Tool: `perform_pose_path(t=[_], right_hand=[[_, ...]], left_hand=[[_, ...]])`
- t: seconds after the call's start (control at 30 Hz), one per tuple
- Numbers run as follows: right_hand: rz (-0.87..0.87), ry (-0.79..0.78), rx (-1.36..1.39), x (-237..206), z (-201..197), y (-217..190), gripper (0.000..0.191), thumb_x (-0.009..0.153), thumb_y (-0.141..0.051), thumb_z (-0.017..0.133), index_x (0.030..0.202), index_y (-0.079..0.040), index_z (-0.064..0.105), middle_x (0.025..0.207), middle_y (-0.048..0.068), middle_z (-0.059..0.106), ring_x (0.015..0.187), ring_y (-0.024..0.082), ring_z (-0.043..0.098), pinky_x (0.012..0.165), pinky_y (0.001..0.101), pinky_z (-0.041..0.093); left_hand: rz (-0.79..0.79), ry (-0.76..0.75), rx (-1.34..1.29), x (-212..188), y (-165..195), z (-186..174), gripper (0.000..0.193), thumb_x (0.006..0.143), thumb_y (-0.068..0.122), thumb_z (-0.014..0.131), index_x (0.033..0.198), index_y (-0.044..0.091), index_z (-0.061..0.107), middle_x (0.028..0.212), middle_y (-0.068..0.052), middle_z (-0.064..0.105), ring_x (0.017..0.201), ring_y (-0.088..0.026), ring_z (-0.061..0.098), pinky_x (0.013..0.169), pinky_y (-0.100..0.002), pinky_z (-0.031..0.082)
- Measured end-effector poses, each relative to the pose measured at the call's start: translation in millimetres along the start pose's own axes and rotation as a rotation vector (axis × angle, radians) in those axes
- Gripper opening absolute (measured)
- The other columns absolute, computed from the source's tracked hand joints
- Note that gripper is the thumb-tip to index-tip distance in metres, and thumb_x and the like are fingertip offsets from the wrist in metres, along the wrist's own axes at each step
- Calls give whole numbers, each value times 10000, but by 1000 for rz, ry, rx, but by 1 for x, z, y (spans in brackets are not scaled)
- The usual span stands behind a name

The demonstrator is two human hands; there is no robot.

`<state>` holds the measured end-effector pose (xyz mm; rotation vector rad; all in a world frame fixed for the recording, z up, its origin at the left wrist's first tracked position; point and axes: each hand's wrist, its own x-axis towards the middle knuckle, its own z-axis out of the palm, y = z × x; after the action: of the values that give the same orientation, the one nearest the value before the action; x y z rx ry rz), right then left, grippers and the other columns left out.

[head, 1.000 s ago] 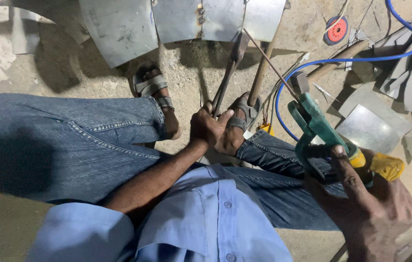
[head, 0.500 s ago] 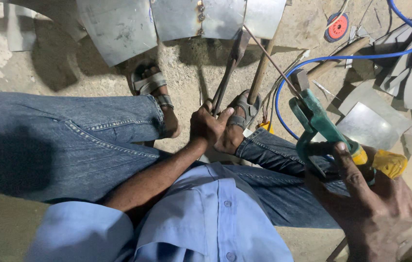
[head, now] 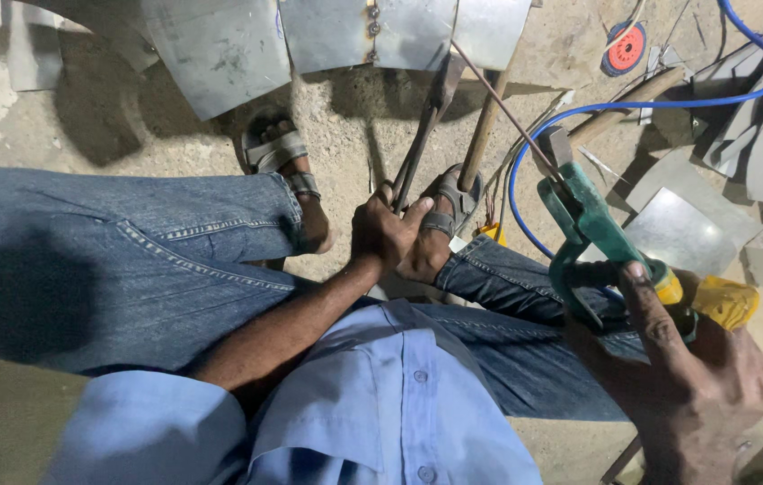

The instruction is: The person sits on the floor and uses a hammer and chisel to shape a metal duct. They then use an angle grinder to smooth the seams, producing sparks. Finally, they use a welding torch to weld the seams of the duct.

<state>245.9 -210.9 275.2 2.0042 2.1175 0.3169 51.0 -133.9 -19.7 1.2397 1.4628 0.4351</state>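
Curled the fingers (head: 372, 216) of the left hand (head: 390, 238) tight together round the handles of the dark tongs (head: 422, 144), thumb laid over the top, probably to clamp the far tip firmly. Ran the tongs straight forward between the knees, tip up against the riveted seam (head: 370, 22) of the curved sheet metal (head: 220, 49), seemingly to pin the joint in place.

Wrapped the right hand (head: 687, 386) round the grip of the green electrode holder (head: 592, 229), forefinger (head: 646, 305) stretched along the lever, the other fingers closed beneath. Held it low by the right thigh, well apart from the seam, with the thin rod (head: 507, 112) slanting up and leftward toward the sheet's lower edge, likely so the tip could be aimed from a distance. Could not tell whether the rod's tip touched the metal.

Farther out: blue cable (head: 651, 106) looped across the concrete floor (head: 345, 126) behind the holder; a sandalled foot (head: 278, 157) planted near the sheet's lower edge, perhaps bracing it; a wooden handle (head: 482, 135) lying just beside the tongs.
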Motion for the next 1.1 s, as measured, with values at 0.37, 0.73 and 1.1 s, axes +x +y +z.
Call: perform_pose_path(t=[0.37, 0.73, 1.1], right_hand=[[8, -10, 38, -3, 2, 1, 802, 766, -407, 963, 1490, -274, 645, 1173, 89, 704, 860, 242, 674, 717, 343, 536], [-115, -7, 241, 18, -3, -3, 759, 787, -300, 890, 1499, -173, 658, 1208, 150, 719, 956, 277, 697, 818, 342, 573], [550, 481, 1178, -7, 86, 98, 696, 1062, -112, 701, 1667, -96, 357, 1219, 116, 589, 933, 173, 576, 783, 266, 497]], left_hand=[[-17, 16, -10, 0, 1, 0, 526, 849, 528, 724, 942, 18, 634, 800, -199, 722, 813, -395, 735, 726, -478, 576], [-84, 34, 26, 5, -7, 0, 543, 810, 542, 724, 979, 31, 655, 832, -220, 748, 841, -436, 731, 733, -501, 576], [36, 116, 21, 5, -4, 9, 451, 842, 459, 806, 876, 38, 647, 754, -195, 707, 765, -422, 705, 676, -497, 531]])
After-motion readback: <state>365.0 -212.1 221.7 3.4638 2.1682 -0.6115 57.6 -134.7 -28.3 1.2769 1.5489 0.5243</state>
